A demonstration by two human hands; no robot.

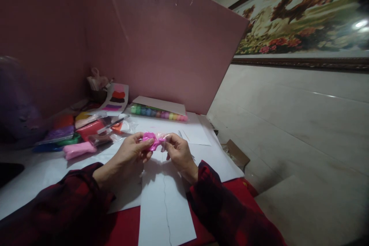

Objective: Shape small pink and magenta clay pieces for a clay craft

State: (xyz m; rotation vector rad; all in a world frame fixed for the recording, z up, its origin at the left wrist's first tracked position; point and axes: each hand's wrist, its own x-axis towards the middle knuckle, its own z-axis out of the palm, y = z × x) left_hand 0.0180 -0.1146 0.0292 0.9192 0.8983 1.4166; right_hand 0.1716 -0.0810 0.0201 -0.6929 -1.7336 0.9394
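A bright magenta packet point(150, 138), bunched at its right part with clear wrap beyond, is held above the table between both hands. My left hand point(133, 149) is closed on its left part, thumb across the front. At its narrowed right part, my right hand point(179, 153) pinches the packet with thumb and fingertips. Under the hands lies a white paper strip point(167, 211) with a thin wavy dark line running down it.
Several coloured clay packets point(79, 150) are piled at the left. Behind the hands lies a box of coloured pieces point(158, 113). A sheet with colour patches point(117, 98) lies at the back left. A pink board point(167, 42) stands behind; an open carton point(236, 153) is at the right.
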